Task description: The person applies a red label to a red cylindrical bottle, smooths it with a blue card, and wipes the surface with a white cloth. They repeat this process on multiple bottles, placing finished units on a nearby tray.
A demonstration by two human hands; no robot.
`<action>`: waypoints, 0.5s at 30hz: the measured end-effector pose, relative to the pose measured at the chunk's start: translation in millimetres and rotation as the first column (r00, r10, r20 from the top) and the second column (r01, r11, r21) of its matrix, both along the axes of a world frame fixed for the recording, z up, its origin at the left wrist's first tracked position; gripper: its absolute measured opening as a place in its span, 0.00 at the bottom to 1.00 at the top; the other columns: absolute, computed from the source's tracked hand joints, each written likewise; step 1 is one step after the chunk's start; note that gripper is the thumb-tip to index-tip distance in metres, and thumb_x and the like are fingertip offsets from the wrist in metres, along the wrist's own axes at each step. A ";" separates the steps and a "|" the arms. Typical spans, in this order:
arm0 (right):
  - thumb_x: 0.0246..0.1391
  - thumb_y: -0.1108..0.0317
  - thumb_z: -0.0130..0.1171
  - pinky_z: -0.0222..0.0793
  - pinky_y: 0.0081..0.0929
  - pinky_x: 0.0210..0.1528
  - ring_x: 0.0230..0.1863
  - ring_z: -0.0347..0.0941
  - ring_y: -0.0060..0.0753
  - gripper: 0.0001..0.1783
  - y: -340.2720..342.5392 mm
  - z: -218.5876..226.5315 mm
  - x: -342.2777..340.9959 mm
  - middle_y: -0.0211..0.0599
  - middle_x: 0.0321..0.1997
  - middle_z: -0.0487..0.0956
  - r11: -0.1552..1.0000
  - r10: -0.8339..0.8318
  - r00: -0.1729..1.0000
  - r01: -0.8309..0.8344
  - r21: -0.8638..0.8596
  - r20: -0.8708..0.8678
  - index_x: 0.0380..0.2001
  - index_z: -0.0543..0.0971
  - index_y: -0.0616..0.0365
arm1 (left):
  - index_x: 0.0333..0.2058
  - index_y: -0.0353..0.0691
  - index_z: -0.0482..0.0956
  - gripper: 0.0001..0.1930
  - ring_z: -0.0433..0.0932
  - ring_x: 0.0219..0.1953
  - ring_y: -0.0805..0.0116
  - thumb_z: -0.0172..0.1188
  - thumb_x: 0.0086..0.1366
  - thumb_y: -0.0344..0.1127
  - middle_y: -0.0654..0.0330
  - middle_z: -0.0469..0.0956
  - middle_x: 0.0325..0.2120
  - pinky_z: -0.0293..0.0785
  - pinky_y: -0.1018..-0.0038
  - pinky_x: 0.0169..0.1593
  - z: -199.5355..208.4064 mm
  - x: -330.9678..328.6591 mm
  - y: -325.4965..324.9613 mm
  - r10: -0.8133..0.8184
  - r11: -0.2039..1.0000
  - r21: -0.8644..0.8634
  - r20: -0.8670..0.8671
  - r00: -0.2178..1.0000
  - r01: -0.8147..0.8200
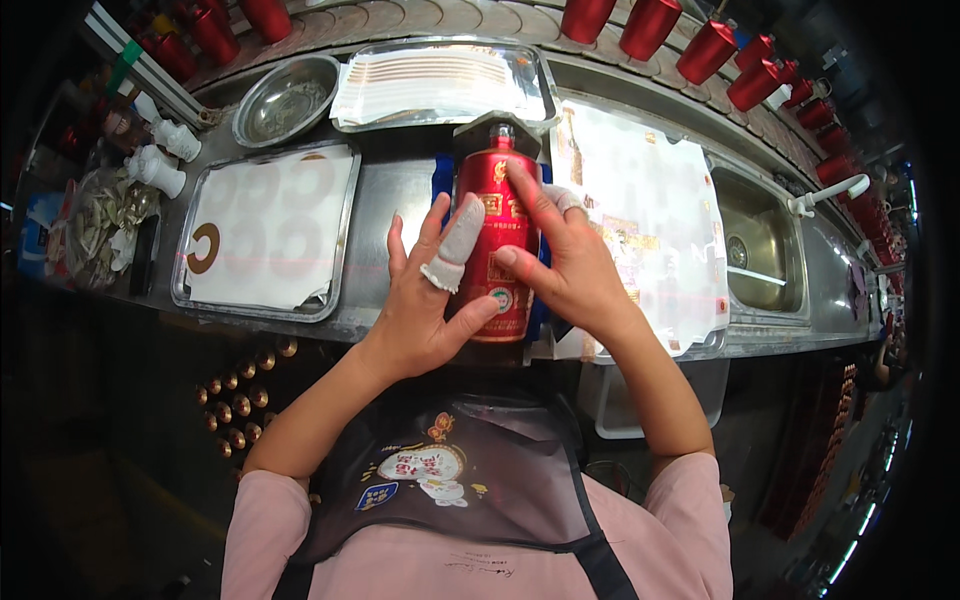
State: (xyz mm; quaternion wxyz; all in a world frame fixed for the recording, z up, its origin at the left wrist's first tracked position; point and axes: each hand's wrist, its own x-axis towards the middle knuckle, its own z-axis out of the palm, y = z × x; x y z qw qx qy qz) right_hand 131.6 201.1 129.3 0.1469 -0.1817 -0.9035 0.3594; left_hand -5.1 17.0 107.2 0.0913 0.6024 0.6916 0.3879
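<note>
A red bottle [492, 215] with gold labels lies on a blue cradle [442, 180] at the middle of the steel bench. My left hand [428, 300] cups its left side, a white cloth cot on the index finger, thumb under the lower label. My right hand [560, 255] presses on the bottle's front from the right, index finger stretched toward the neck.
A steel tray [262, 235] with white sheets and a gold curved sticker lies left. Behind it sit a round steel bowl [285, 97] and a tray of label strips [440, 80]. A sink [758, 250] is right. Red bottles [705, 50] line the back conveyor.
</note>
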 end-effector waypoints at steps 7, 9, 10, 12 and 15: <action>0.60 0.48 0.63 0.69 0.41 0.61 0.59 0.72 0.55 0.38 -0.4 -3.3 27.6 0.52 0.64 0.72 0.996 0.024 1.000 -0.024 -0.091 -0.001 0.73 0.65 0.32 | 0.76 0.41 0.44 0.41 0.43 0.78 0.55 0.52 0.74 0.53 0.49 0.49 0.76 0.22 0.48 0.74 -14.5 -12.2 -8.3 -0.003 0.999 0.034 0.344 0.939 -0.009; 0.59 0.48 0.64 0.70 0.41 0.60 0.58 0.72 0.54 0.40 -2.3 -5.3 32.8 0.51 0.64 0.72 0.994 0.067 0.998 -0.068 -0.081 -0.014 0.73 0.64 0.32 | 0.76 0.41 0.42 0.44 0.45 0.78 0.55 0.53 0.73 0.57 0.49 0.49 0.76 0.22 0.48 0.75 -18.4 -12.1 -6.6 -0.018 1.000 0.007 0.339 0.941 0.017; 0.59 0.47 0.65 0.67 0.36 0.53 0.50 0.68 0.46 0.41 -3.5 -6.3 33.8 0.47 0.64 0.73 0.994 0.067 0.998 -0.066 -0.090 0.004 0.74 0.64 0.35 | 0.76 0.41 0.42 0.45 0.45 0.78 0.55 0.53 0.73 0.57 0.49 0.48 0.76 0.22 0.48 0.75 -19.7 -12.3 -5.4 -0.021 1.000 -0.014 0.334 0.942 0.028; 0.58 0.46 0.66 0.62 0.27 0.40 0.35 0.59 0.31 0.44 -5.0 -7.0 34.7 0.38 0.64 0.76 0.994 0.060 0.998 -0.057 -0.096 0.033 0.75 0.62 0.40 | 0.76 0.41 0.41 0.46 0.45 0.78 0.55 0.53 0.72 0.59 0.49 0.48 0.76 0.22 0.49 0.75 -21.2 -13.2 -3.7 -0.032 0.998 -0.035 0.347 0.937 0.047; 0.56 0.45 0.67 0.64 0.30 0.43 0.39 0.62 0.35 0.46 -5.2 -4.9 33.7 0.39 0.60 0.77 0.995 0.063 0.996 -0.058 -0.081 0.057 0.75 0.62 0.39 | 0.76 0.41 0.40 0.47 0.46 0.78 0.55 0.53 0.72 0.60 0.49 0.48 0.76 0.22 0.49 0.75 -21.6 -16.1 -3.5 -0.039 0.997 -0.045 0.366 0.930 0.060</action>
